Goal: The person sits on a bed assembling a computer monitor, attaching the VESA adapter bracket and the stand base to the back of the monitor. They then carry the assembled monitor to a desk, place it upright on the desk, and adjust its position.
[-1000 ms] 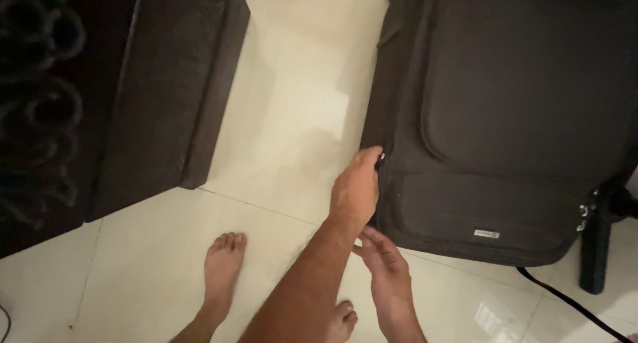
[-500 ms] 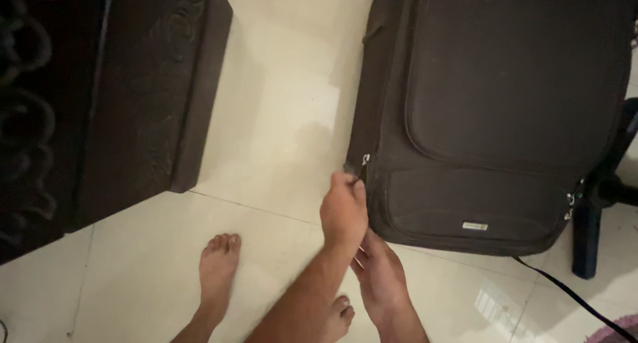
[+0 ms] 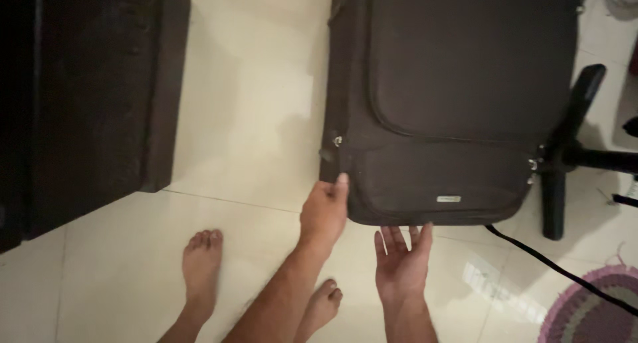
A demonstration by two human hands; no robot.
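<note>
A dark fabric suitcase [image 3: 458,84] lies flat on the pale tiled floor [image 3: 246,117], its front pocket toward me. My left hand [image 3: 323,211] grips its near left corner, the thumb lying on top just below a metal zipper pull [image 3: 337,141]. My right hand [image 3: 401,263] is palm up with fingers spread, its fingertips at the suitcase's near bottom edge. Both of my bare feet, the left foot [image 3: 200,263] and the right foot [image 3: 322,306], stand on the tiles below the hands.
Dark carved wooden furniture [image 3: 86,97] fills the left side. A black office chair base [image 3: 565,157] stands against the suitcase's right side. A black cord [image 3: 551,264] runs across the floor toward a purple round rug [image 3: 598,313] at the bottom right.
My left hand slid down the suitcase's left side from the zipper pull to the near corner. My right hand came out from under the left arm and spread at the bottom edge.
</note>
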